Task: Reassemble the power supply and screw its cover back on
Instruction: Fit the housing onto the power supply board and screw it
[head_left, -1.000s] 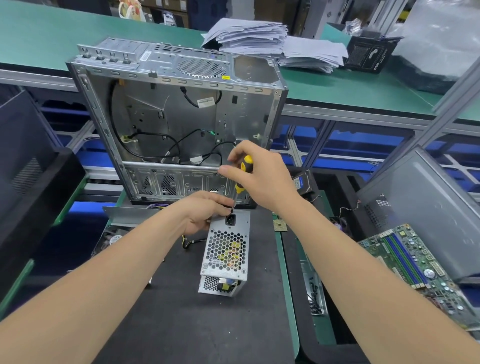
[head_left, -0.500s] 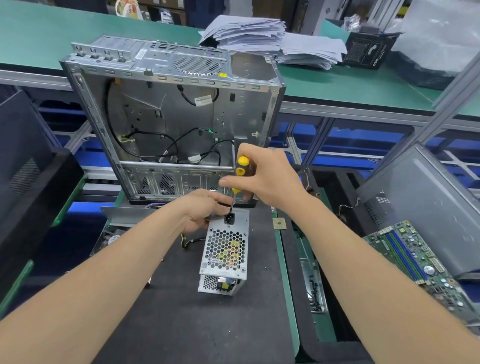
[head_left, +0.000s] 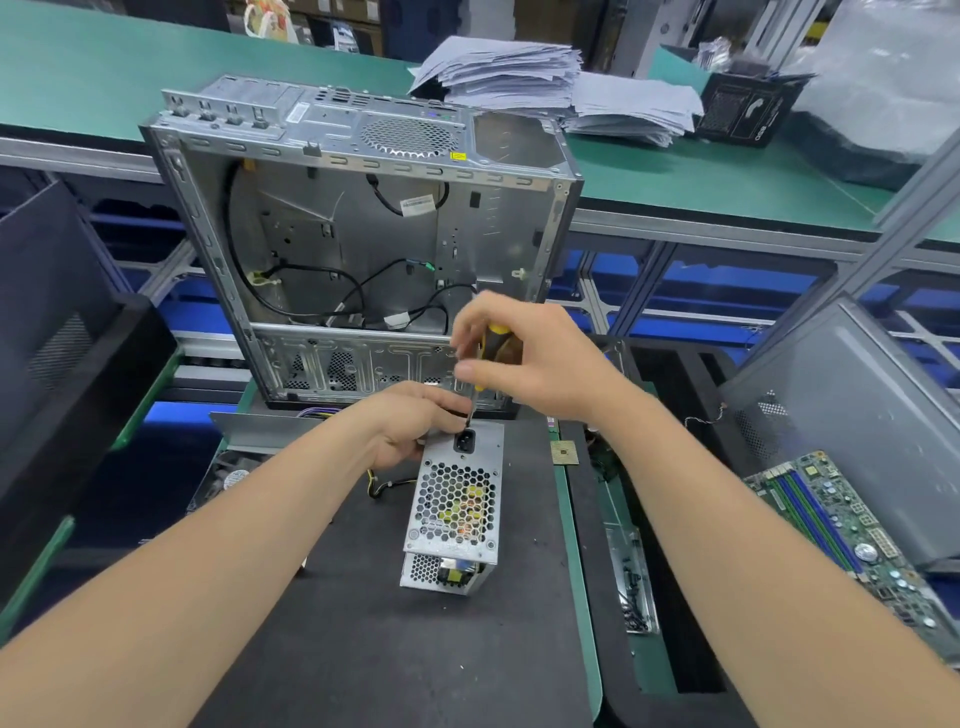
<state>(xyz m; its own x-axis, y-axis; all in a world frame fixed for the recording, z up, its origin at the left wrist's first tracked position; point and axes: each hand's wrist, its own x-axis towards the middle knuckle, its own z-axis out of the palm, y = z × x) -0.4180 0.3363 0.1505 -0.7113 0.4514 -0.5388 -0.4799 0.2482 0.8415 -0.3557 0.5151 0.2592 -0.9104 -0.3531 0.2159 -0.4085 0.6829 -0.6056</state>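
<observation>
Silver perforated-metal power supply box (head_left: 441, 571), centre of black mat (head_left: 363, 649): cover (head_left: 457, 499) seated. Left hand (head_left: 405, 431) grips its far end; right hand (head_left: 540, 364) holds yellow-and-black screwdriver (head_left: 496, 338), tip at far edge. Screwing apparently under way, unfinished.

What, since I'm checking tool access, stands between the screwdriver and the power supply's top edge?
Nothing visible. The right hand holds the screwdriver, whose shaft reaches the top edge of the power supply above the power socket. The left hand grips that edge beside the tip, apparently not under it.
</observation>
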